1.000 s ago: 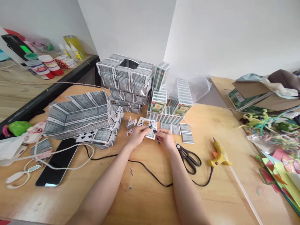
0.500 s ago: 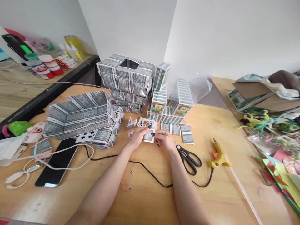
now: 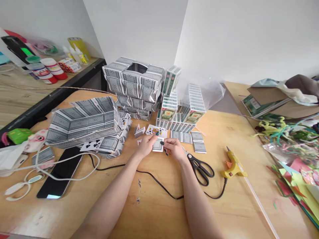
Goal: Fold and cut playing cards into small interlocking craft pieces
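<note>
Between my hands is a small playing-card piece (image 3: 158,145), patterned back up. My left hand (image 3: 147,145) grips its left side, thumb on top. My right hand (image 3: 174,148) pinches its right edge between thumb and fingers. Just beyond lies a face-up court card (image 3: 155,130), partly covered by my left fingers. A small folded card (image 3: 139,131) stands to the left of it. To the right lie card strips (image 3: 181,136) and a short stack of cards (image 3: 198,142), backs up. Black-handled scissors (image 3: 201,168) rest beside my right wrist.
A box made of cards (image 3: 134,81) stands at the back, beside stacked card packs (image 3: 193,103). An open card-covered tray (image 3: 84,121) is at left, near a phone (image 3: 59,174). A yellow glue gun (image 3: 233,166) trails its black cord (image 3: 159,184) under my forearms.
Both hands keep their grip on the card piece, with only a very slight shift to the left. Everything else stays in place.
</note>
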A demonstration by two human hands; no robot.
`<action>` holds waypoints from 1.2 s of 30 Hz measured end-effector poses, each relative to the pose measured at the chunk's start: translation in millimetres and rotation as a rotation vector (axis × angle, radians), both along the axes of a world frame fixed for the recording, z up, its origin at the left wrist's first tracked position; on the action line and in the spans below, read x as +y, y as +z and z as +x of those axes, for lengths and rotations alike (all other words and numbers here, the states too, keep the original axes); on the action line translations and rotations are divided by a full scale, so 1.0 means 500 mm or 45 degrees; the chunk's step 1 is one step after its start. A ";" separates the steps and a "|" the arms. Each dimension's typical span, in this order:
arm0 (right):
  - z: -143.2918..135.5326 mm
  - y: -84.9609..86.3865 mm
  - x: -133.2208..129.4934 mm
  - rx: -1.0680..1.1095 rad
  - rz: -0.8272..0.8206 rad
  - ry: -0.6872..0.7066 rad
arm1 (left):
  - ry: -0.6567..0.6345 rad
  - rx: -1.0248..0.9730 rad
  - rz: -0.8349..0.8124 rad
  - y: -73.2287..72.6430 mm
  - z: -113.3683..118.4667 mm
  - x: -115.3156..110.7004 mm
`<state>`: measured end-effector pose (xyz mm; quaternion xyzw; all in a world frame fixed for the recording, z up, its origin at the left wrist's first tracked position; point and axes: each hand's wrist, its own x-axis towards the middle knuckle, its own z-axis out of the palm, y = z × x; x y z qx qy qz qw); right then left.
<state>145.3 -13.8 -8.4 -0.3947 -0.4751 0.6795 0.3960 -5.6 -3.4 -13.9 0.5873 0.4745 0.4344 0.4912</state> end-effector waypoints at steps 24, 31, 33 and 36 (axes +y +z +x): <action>-0.006 -0.014 0.003 -0.235 0.206 -0.159 | 0.070 0.091 0.126 -0.012 0.007 0.000; -0.004 -0.016 0.006 -0.285 0.241 -0.142 | 0.116 0.415 0.363 -0.006 0.012 0.001; -0.007 -0.016 0.006 -0.302 0.265 -0.178 | 0.180 0.484 0.385 -0.007 0.014 0.000; -0.011 -0.018 0.006 -0.304 0.264 -0.244 | 0.243 0.482 0.355 -0.011 0.015 -0.001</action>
